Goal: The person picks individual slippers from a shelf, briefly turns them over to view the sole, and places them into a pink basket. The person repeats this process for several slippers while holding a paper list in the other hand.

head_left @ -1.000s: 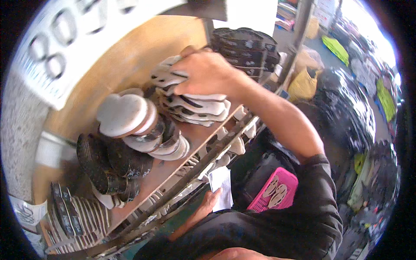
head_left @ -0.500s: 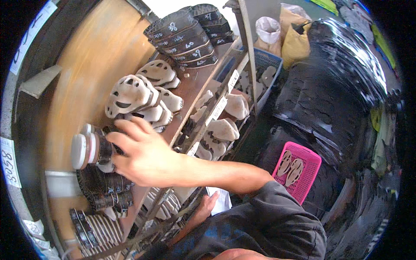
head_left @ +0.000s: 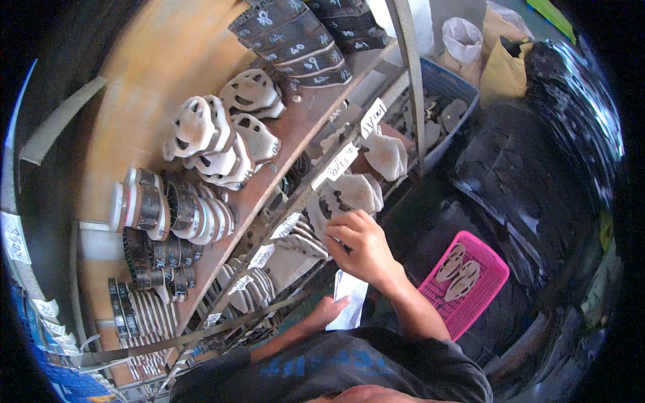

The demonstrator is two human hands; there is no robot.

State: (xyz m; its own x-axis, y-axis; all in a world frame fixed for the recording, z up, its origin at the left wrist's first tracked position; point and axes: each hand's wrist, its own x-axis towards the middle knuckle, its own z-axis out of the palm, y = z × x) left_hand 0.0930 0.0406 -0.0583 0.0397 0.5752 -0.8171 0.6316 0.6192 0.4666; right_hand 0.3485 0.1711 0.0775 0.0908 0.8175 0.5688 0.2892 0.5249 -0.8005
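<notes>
My left hand (head_left: 327,311) is closed on folded white sheets of paper (head_left: 351,295), low in front of the shelf. My right hand (head_left: 361,247) hovers with loosely bent, slightly parted fingers and nothing visible in them. It overlaps the lower shelf, nearest some pale flat sole-shaped pieces (head_left: 355,191) there; I cannot tell whether it touches them. On the upper shelf, left of the hand, lie stacked white and black rounded pieces (head_left: 168,207). Behind them is a pile of pale sole-shaped pieces with cut-out holes (head_left: 196,127).
A pink basket (head_left: 497,272) holding two pale sole-shaped pieces (head_left: 462,279) sits on black sheeting (head_left: 517,154) at the right. A blue crate (head_left: 463,124) and sacks (head_left: 505,70) stand farther back. A metal upright (head_left: 411,74) and labelled shelf edge (head_left: 316,181) border the shelf.
My right hand has drawn back from the white and black rounded pieces, rightward to the lower shelf's front. The left hand keeps the paper. My view has shifted slightly.
</notes>
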